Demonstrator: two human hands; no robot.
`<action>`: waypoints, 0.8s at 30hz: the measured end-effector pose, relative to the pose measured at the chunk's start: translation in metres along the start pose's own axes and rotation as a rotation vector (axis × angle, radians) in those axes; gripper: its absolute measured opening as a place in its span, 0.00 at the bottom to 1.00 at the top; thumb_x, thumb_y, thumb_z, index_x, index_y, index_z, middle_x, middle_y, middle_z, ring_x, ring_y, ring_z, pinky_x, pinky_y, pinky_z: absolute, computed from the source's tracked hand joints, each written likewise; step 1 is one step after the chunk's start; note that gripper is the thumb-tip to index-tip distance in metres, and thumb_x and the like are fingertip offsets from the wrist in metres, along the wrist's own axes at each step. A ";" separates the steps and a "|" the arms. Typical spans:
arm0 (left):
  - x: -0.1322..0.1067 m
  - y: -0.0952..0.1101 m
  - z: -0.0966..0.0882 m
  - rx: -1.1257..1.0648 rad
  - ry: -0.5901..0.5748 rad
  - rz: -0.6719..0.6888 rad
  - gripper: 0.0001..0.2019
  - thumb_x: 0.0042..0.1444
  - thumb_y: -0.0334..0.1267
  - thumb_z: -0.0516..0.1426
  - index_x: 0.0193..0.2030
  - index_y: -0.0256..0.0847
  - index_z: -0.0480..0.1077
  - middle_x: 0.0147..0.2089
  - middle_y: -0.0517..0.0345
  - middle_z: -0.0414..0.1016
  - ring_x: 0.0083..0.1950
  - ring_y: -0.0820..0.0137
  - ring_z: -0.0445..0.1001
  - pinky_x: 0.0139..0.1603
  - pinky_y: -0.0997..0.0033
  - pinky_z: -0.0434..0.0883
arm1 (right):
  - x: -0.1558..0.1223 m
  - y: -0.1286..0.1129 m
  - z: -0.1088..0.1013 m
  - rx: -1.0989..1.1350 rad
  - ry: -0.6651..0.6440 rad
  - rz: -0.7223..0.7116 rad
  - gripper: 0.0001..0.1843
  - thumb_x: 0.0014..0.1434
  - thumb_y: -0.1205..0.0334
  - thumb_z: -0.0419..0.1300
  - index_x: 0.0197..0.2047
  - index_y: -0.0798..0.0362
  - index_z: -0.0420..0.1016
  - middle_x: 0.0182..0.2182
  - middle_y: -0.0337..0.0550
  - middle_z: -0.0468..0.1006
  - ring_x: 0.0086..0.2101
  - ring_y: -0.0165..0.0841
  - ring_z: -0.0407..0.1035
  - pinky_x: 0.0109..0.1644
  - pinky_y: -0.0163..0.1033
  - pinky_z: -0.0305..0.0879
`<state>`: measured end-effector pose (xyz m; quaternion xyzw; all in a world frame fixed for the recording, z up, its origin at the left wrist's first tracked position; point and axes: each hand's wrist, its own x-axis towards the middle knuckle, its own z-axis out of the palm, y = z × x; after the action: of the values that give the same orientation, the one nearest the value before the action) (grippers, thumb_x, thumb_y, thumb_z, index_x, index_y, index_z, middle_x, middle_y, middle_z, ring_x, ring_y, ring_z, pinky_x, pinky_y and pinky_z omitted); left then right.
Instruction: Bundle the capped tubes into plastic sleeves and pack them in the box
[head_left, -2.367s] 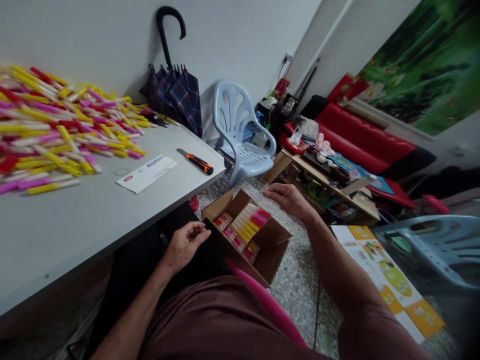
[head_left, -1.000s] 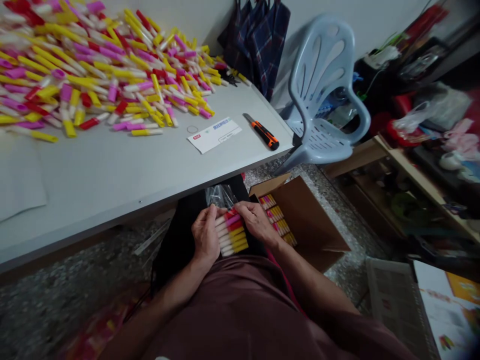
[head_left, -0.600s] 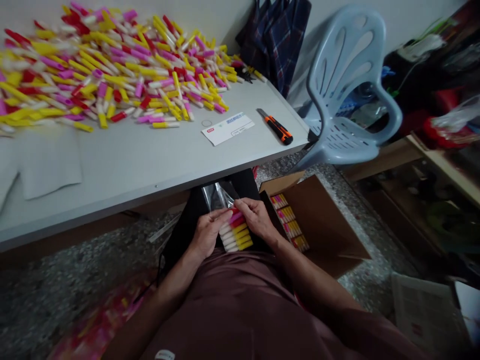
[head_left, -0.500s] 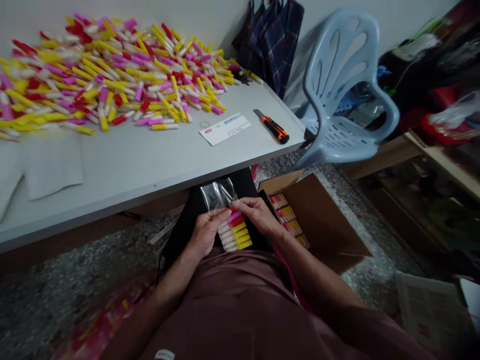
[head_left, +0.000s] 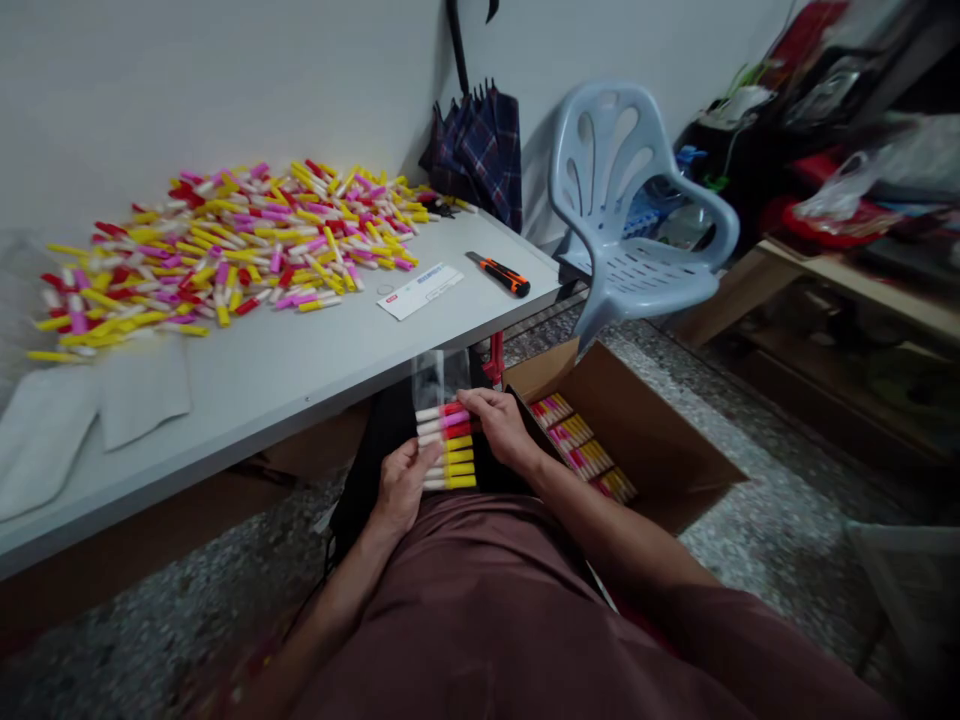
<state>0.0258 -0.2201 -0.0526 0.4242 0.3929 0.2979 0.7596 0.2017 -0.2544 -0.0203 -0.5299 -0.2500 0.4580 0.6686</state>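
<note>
On my lap lies a clear plastic bag (head_left: 448,440) with a row of small tubes inside, white at one end and yellow, red or pink at the other. The bag's upper part is bare, see-through film. My left hand (head_left: 403,482) grips its left side, thumb on top of the white ends. With thumb and fingers, my right hand (head_left: 495,420) pinches the bag's right edge near the red and pink tubes at the top of the row. The undersides of both hands are hidden.
A pile of loose tubes (head_left: 247,240) covers the back of the table (head_left: 247,370). A box cutter (head_left: 499,274) and a printed card (head_left: 420,291) lie near its right end. An open cardboard box (head_left: 660,435) holds packed tubes. A blue chair (head_left: 637,200) stands behind it.
My hands have moved apart along the bag, showing more of the tube row. The right hand now sits at the bag's right edge, the left lower down. The camera view has shifted.
</note>
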 end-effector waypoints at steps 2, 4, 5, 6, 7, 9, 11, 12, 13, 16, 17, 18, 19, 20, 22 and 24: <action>0.002 0.003 0.002 -0.029 0.050 0.045 0.29 0.48 0.54 0.73 0.51 0.37 0.78 0.44 0.50 0.86 0.41 0.61 0.84 0.44 0.62 0.81 | 0.004 -0.002 0.003 0.122 -0.042 0.115 0.16 0.52 0.47 0.72 0.31 0.53 0.83 0.30 0.42 0.81 0.32 0.35 0.73 0.40 0.40 0.73; 0.002 0.004 0.002 -0.055 0.046 0.051 0.29 0.49 0.56 0.72 0.52 0.39 0.77 0.45 0.50 0.85 0.41 0.62 0.84 0.44 0.63 0.81 | 0.006 -0.003 0.003 0.157 -0.099 0.191 0.17 0.51 0.48 0.73 0.34 0.54 0.84 0.32 0.43 0.82 0.34 0.37 0.75 0.41 0.41 0.74; 0.001 0.004 0.001 -0.065 0.026 0.039 0.29 0.50 0.56 0.72 0.52 0.39 0.77 0.46 0.50 0.85 0.41 0.62 0.84 0.45 0.63 0.81 | 0.007 -0.004 0.002 0.147 -0.130 0.214 0.17 0.51 0.48 0.72 0.35 0.54 0.84 0.33 0.44 0.83 0.34 0.37 0.75 0.40 0.41 0.75; 0.000 0.003 -0.001 -0.071 -0.005 0.020 0.29 0.51 0.57 0.71 0.53 0.39 0.78 0.47 0.50 0.85 0.42 0.62 0.84 0.45 0.63 0.81 | 0.007 -0.004 0.001 0.128 -0.164 0.239 0.18 0.51 0.48 0.72 0.36 0.54 0.84 0.33 0.45 0.83 0.34 0.37 0.76 0.40 0.41 0.75; -0.001 0.002 -0.004 -0.075 -0.042 -0.001 0.29 0.52 0.57 0.71 0.54 0.39 0.78 0.47 0.49 0.85 0.43 0.61 0.84 0.46 0.62 0.81 | 0.007 -0.005 -0.001 0.108 -0.195 0.262 0.18 0.51 0.48 0.72 0.36 0.55 0.84 0.34 0.46 0.83 0.35 0.37 0.76 0.40 0.41 0.75; -0.003 -0.001 -0.010 -0.076 -0.119 -0.036 0.29 0.53 0.57 0.70 0.55 0.39 0.78 0.47 0.48 0.85 0.44 0.59 0.84 0.48 0.61 0.80 | 0.006 -0.007 -0.002 0.081 -0.223 0.292 0.20 0.52 0.46 0.72 0.36 0.56 0.84 0.34 0.47 0.84 0.35 0.38 0.77 0.41 0.41 0.75; -0.005 -0.004 -0.015 -0.060 -0.163 -0.043 0.28 0.55 0.57 0.69 0.56 0.39 0.79 0.47 0.48 0.85 0.45 0.58 0.84 0.48 0.61 0.80 | 0.004 -0.006 -0.002 0.075 -0.224 0.286 0.20 0.53 0.45 0.71 0.35 0.56 0.83 0.34 0.46 0.84 0.34 0.38 0.76 0.43 0.42 0.75; -0.005 -0.005 -0.017 -0.040 -0.163 -0.036 0.28 0.56 0.57 0.69 0.56 0.40 0.79 0.47 0.48 0.85 0.45 0.58 0.84 0.47 0.61 0.80 | 0.003 -0.005 -0.001 0.075 -0.217 0.269 0.19 0.53 0.45 0.71 0.34 0.55 0.83 0.33 0.45 0.83 0.34 0.37 0.76 0.43 0.41 0.74; -0.006 -0.005 -0.019 -0.016 -0.150 -0.024 0.28 0.56 0.57 0.68 0.56 0.40 0.79 0.47 0.48 0.85 0.45 0.58 0.84 0.46 0.62 0.80 | 0.002 -0.003 0.000 0.077 -0.211 0.249 0.18 0.53 0.46 0.71 0.32 0.55 0.82 0.31 0.44 0.83 0.33 0.36 0.75 0.43 0.41 0.74; -0.008 -0.003 -0.021 0.037 -0.102 0.008 0.27 0.57 0.58 0.67 0.54 0.39 0.80 0.47 0.49 0.85 0.42 0.59 0.84 0.44 0.62 0.79 | 0.000 0.005 0.003 0.103 -0.195 0.200 0.16 0.53 0.48 0.71 0.31 0.54 0.81 0.30 0.41 0.81 0.31 0.33 0.71 0.41 0.39 0.71; -0.009 -0.001 -0.021 0.037 -0.107 0.005 0.26 0.57 0.57 0.67 0.54 0.39 0.80 0.47 0.49 0.86 0.42 0.59 0.84 0.44 0.62 0.79 | 0.000 0.008 0.003 0.113 -0.190 0.191 0.16 0.53 0.49 0.71 0.31 0.54 0.81 0.29 0.40 0.80 0.30 0.32 0.70 0.41 0.38 0.71; -0.010 0.000 -0.021 0.027 -0.129 -0.007 0.26 0.57 0.56 0.68 0.54 0.39 0.80 0.46 0.49 0.86 0.42 0.58 0.84 0.45 0.62 0.79 | 0.000 0.010 0.003 0.119 -0.185 0.183 0.15 0.53 0.50 0.71 0.31 0.54 0.80 0.29 0.39 0.79 0.30 0.32 0.68 0.40 0.37 0.69; -0.011 0.001 -0.021 0.010 -0.162 -0.024 0.26 0.57 0.55 0.68 0.54 0.39 0.81 0.46 0.49 0.86 0.43 0.58 0.84 0.46 0.61 0.79 | 0.000 0.012 0.002 0.118 -0.179 0.171 0.15 0.53 0.50 0.71 0.29 0.54 0.79 0.27 0.38 0.78 0.28 0.31 0.67 0.38 0.37 0.67; -0.012 0.002 -0.021 -0.008 -0.196 -0.045 0.26 0.56 0.55 0.69 0.54 0.39 0.81 0.46 0.48 0.86 0.44 0.57 0.84 0.47 0.60 0.79 | 0.000 0.013 0.001 0.110 -0.175 0.158 0.15 0.53 0.51 0.70 0.28 0.53 0.78 0.26 0.37 0.76 0.27 0.30 0.65 0.36 0.36 0.65; -0.014 0.003 -0.022 -0.036 -0.246 -0.071 0.25 0.56 0.54 0.69 0.55 0.40 0.81 0.46 0.48 0.86 0.46 0.56 0.84 0.50 0.59 0.79 | 0.000 0.014 0.000 0.099 -0.181 0.144 0.15 0.55 0.50 0.70 0.27 0.53 0.77 0.25 0.36 0.75 0.26 0.29 0.62 0.34 0.36 0.62; -0.015 0.002 -0.023 -0.044 -0.268 -0.073 0.23 0.58 0.53 0.68 0.55 0.42 0.81 0.47 0.48 0.86 0.47 0.56 0.84 0.52 0.59 0.78 | 0.001 0.014 0.000 0.112 -0.191 0.154 0.16 0.55 0.50 0.69 0.28 0.53 0.77 0.25 0.35 0.74 0.25 0.29 0.62 0.33 0.36 0.61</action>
<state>-0.0017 -0.2214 -0.0539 0.4288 0.2962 0.2194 0.8248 0.1972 -0.2535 -0.0332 -0.4632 -0.2452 0.5696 0.6331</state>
